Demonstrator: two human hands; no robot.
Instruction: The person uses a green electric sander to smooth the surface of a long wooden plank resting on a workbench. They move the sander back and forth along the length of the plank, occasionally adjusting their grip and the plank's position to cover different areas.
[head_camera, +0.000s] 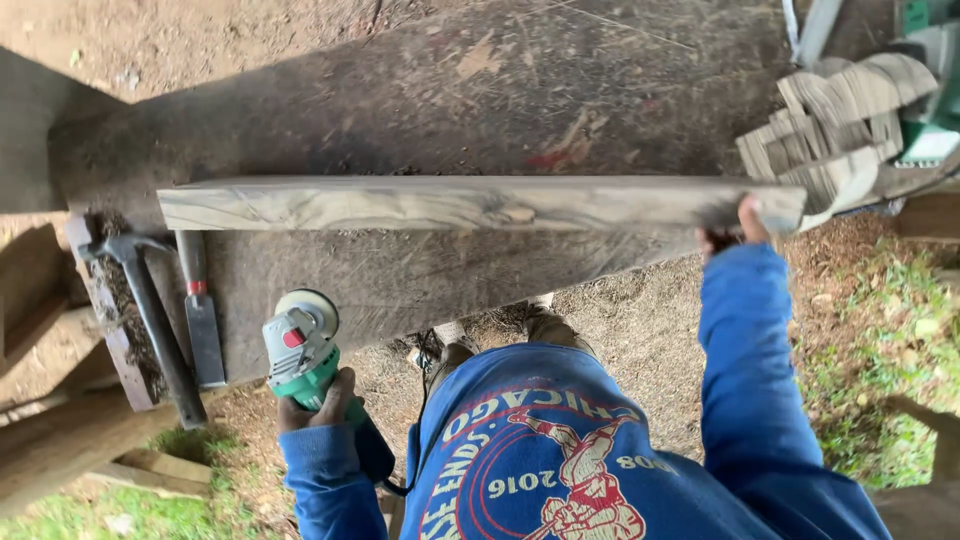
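My left hand (318, 402) grips a green angle grinder (303, 352) with a sanding disc, held at the near edge of a dark wooden workbench slab (450, 90). A long pale grey plank (450, 204) stands on its edge across the slab. My right hand (737, 226) holds that plank at its right end, fingers over the top edge. The grinder's disc is below and apart from the plank, near its left third. Both my sleeves are blue.
A dark hammer (155, 320) and a chisel with a red band (200, 320) lie at the slab's left end. Several curved wooden pieces (840, 120) are stacked at the right, beside a green machine (930, 90). Sawdust and grass cover the ground below.
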